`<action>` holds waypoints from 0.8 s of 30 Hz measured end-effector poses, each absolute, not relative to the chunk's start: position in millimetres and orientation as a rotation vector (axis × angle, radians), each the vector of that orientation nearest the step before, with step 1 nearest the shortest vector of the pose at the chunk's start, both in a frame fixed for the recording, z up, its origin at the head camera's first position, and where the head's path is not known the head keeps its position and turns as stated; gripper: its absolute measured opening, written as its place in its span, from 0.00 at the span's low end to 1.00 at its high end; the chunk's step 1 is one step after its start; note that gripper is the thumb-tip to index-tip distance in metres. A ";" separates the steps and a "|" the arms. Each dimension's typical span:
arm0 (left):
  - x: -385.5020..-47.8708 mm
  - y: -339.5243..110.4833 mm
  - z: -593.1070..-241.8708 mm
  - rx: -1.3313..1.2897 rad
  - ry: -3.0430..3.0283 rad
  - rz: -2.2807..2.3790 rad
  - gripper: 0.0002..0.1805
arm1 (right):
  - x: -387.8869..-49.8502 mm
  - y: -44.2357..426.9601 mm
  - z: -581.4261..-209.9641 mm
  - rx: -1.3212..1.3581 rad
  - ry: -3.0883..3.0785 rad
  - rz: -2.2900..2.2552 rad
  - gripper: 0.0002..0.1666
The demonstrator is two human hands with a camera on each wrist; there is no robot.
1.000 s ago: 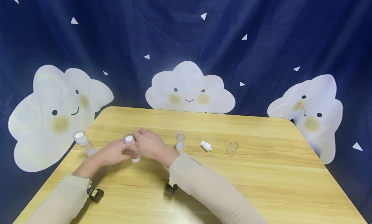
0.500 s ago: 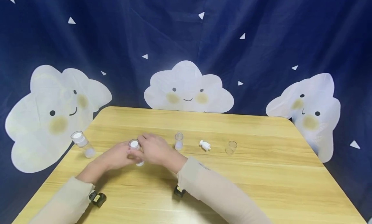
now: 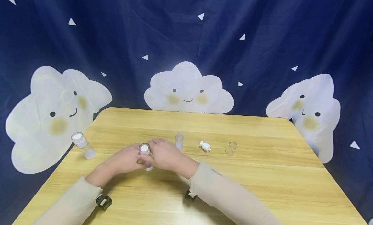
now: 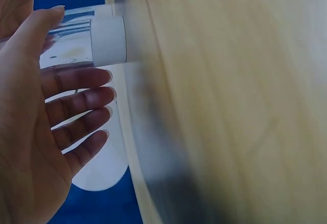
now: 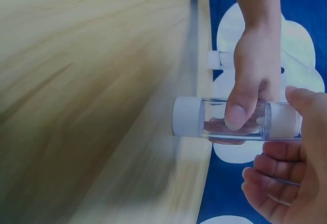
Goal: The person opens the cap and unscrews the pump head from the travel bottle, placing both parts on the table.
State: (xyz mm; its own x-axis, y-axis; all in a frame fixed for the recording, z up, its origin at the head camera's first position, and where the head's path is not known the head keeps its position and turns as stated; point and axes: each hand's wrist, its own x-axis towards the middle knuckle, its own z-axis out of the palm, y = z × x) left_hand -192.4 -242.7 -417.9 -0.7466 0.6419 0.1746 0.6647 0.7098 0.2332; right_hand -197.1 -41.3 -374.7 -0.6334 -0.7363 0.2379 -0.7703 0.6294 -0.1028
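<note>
Both hands hold one clear bottle with a white base [image 5: 188,116] and a white top [image 3: 144,148], upright in the head view. The left hand [image 3: 126,159] grips its clear body between thumb and fingers; in the right wrist view the left thumb lies across the bottle. The right hand [image 3: 167,154] pinches the upper part from the other side, its thumb reaching over the front. Seen by the left wrist camera, the left hand [image 4: 56,101] has its thumb above the bottle and its other fingers below, loosely bent. Part of the bottle is hidden behind the fingers.
Another capped bottle [image 3: 84,145] stands at the table's left edge. Behind the right hand is a smaller clear bottle [image 3: 179,141]. A white pump piece [image 3: 205,146] and a clear cap [image 3: 231,148] are farther right on the wooden table [image 3: 233,186].
Both hands and the bottle between them have moved right and slightly towards the person. The right hand now partly covers the smaller clear bottle's lower end.
</note>
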 end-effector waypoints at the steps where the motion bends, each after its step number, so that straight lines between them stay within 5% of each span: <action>1: -192.9 -240.5 -417.8 -1.100 -2.820 -0.416 0.24 | -196.0 -38.6 -374.1 1.244 -2.679 0.290 0.31; 24: -190.4 -192.2 -417.4 -1.054 -2.773 -0.211 0.28 | -187.4 4.5 -375.9 1.055 -2.766 0.282 0.29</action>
